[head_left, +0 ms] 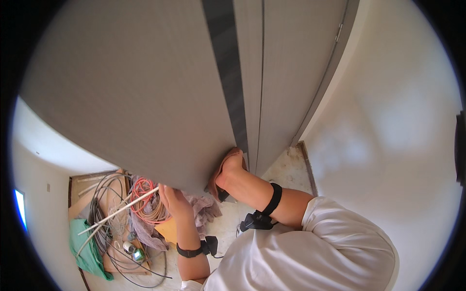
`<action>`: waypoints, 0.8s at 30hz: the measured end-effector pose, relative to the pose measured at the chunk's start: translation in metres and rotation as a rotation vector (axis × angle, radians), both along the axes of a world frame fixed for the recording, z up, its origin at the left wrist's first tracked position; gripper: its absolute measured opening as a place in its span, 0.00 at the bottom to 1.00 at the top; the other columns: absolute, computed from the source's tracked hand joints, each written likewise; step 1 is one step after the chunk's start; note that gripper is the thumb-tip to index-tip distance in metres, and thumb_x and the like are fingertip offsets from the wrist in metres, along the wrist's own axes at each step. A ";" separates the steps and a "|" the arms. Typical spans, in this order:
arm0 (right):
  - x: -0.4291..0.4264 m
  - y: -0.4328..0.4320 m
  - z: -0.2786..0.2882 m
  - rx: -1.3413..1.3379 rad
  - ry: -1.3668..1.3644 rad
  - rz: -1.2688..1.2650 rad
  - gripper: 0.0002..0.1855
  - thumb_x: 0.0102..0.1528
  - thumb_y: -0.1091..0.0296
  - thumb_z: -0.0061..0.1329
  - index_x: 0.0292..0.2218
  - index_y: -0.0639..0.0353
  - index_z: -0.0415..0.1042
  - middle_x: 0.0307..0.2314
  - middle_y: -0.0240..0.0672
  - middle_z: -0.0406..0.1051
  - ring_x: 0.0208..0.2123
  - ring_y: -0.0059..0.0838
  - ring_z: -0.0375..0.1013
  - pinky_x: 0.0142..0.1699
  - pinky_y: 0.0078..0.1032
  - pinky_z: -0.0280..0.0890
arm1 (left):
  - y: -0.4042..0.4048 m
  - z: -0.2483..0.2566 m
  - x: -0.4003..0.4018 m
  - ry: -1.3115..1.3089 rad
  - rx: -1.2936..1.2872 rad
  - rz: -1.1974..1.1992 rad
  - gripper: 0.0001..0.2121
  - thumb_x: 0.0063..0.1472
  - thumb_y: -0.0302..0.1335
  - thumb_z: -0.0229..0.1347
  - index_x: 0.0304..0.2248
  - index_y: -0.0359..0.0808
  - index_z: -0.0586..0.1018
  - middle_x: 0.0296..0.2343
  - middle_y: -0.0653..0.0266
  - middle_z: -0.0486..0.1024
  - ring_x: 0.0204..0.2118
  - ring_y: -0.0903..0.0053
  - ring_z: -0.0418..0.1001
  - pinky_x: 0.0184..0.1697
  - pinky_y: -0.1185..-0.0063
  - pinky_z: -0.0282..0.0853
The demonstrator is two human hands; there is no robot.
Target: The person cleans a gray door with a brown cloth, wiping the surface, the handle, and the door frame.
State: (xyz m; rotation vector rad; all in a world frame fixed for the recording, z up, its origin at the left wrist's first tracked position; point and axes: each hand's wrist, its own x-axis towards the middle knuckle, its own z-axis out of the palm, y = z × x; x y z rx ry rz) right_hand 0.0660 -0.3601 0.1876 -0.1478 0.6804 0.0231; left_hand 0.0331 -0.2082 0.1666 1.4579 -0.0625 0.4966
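Observation:
A tall grey wood-grain door panel (145, 91) with a dark vertical stripe (229, 80) fills the upper view. My right hand (231, 169) is at the panel by the lower end of the stripe, with a brown cloth-like thing (215, 178) in it; the fingers are mostly hidden. At the panel's lower edge, left of it, is my left hand (173, 200). Its fingertips meet the edge and are partly hidden, so its grip is unclear. A black strap with a small black device sits on each forearm.
Coiled red and tan cables (145, 203), black cable loops (100, 203), white rods (120, 211), a green cloth or bag (85, 247) and crumpled purplish-grey cloth (204, 209) lie on the floor at left. A white wall (386, 145) stands close on the right.

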 end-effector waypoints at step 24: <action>0.166 -0.580 -0.190 -0.316 -0.058 -0.345 0.27 0.60 0.53 0.27 0.54 0.59 0.60 0.56 0.38 0.55 0.56 0.38 0.55 0.60 0.36 0.48 | -0.072 0.033 0.020 -0.002 -0.347 0.634 0.20 0.62 0.39 0.40 0.45 0.33 0.71 0.44 0.58 0.70 0.48 0.65 0.66 0.53 0.69 0.61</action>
